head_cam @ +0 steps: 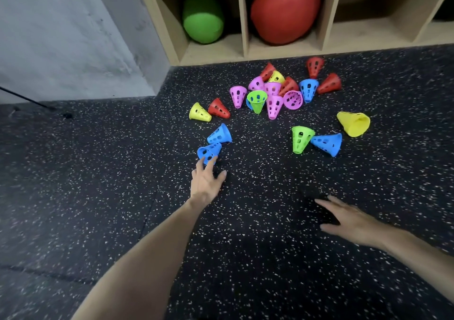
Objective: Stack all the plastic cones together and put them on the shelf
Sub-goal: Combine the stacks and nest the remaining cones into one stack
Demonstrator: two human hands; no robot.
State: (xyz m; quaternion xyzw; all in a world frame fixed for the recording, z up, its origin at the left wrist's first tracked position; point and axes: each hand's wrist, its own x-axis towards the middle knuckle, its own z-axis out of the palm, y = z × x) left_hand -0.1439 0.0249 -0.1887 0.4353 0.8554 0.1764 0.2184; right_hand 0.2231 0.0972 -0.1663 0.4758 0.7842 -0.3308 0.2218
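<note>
Perforated plastic cones (272, 93) litter speckled rubber floor (258, 258); my left hand (206, 179), fingers spread, touches a blue cone (208, 152), right hand (353, 219) hovers open.

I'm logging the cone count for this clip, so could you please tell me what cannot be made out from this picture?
Head view only:
- Exact cone count: the piled pink, red and yellow perforated plastic cones overlap and hide one another.
- Left hand on the nearest blue perforated cone: fingertips reach it, but a grip is unclear.
- Wooden cubby shelf: upper part cut off by the top edge.
- Right hand: blurred by motion.
</note>
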